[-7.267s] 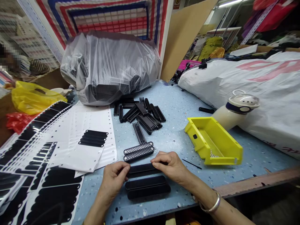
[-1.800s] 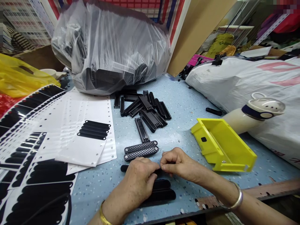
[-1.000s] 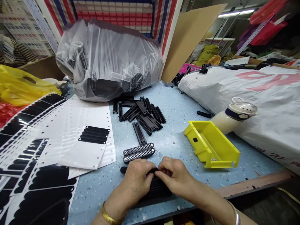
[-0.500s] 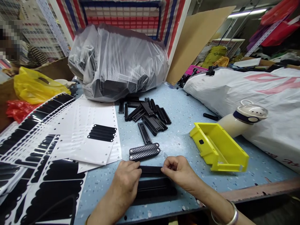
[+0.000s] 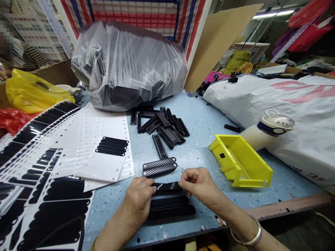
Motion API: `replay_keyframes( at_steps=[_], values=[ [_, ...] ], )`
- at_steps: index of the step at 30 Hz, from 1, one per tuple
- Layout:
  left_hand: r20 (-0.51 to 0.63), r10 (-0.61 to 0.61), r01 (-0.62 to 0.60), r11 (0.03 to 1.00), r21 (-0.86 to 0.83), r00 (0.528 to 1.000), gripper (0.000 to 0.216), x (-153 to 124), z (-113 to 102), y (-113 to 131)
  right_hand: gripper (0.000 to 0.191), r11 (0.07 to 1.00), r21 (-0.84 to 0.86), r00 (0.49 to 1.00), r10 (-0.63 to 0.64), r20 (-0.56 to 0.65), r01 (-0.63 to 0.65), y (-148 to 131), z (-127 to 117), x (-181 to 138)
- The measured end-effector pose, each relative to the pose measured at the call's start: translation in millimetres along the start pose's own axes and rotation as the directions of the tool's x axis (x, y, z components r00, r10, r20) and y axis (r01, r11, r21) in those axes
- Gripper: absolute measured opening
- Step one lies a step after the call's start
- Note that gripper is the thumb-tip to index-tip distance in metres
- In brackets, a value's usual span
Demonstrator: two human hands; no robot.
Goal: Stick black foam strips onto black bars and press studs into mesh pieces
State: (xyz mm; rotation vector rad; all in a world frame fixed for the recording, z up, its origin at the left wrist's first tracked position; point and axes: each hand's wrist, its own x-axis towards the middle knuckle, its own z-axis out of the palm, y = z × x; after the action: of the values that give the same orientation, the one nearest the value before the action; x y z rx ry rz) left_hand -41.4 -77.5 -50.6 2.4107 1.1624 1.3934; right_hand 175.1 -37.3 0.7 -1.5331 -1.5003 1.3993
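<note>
A glossy black strip spans the gap between my two hands near the table's front edge. My left hand is closed over its left end, fingertips pressed together. At the right end, my right hand pinches the strip between thumb and fingers. Just below lie two long black bars, side by side, their left ends partly behind my left hand. Beyond the strip rest two bars with a textured diamond pattern, and a slim grooved black piece points away from them.
Several black pieces are heaped before a large plastic-wrapped bundle. On the left spread white sheets with black strip stickers. A yellow bin, a cream bottle and a white sack stand on the right.
The strip between my hands now bows and catches the light, where it looked flat and dull before. Both hands keep their hold, and the whole view has shifted slightly.
</note>
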Motion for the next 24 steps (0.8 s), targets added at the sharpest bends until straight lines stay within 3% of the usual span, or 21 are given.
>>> replay_keyframes(
  at_steps=[7,24],
  values=[
    [-0.012,0.012,-0.012,1.0,0.023,1.0,0.025,-3.5,0.7,-3.5,0.018,0.999,0.017,0.999,0.03,-0.021,-0.029,19.6,0.9,2.0],
    [-0.033,0.021,-0.021,0.999,-0.028,0.999,0.026,-0.8,0.3,-3.5,0.019,0.994,-0.099,0.998,-0.049,-0.045,0.045,9.7,0.2,-2.8]
  ],
)
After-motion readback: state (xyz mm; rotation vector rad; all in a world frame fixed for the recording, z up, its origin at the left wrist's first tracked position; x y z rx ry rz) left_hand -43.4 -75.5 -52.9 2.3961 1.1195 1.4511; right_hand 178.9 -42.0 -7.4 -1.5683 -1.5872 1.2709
